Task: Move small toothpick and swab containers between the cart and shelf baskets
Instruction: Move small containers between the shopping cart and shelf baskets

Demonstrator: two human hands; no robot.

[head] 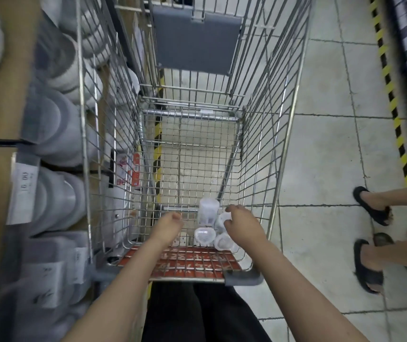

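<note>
Both forearms are reaching down from the bottom edge into a wire shopping cart (pixel 259 134). At the near end of the cart floor, four small clear containers (pixel 204 236) are sitting in a tight cluster, one standing taller at the far side and the others lying around it, just beyond the red flap (pixel 187 264) of the child seat.

Hovering left of the cluster, the left hand (pixel 166 224) is showing curled fingers with nothing visible in them, and it is not touching the containers. Over the right side of the cluster, the right hand (pixel 243 224) is curling its fingers around one of the containers, though the blur is making the exact grip hard to read.

Left of the cart, shelves (pixel 49 134) are holding stacks of pale plastic tubs with price tags. On the tiled floor (pixel 325 169) at the right, another person's feet in dark sandals (pixel 370 206) are standing near a yellow-and-black striped line (pixel 392 104).
</note>
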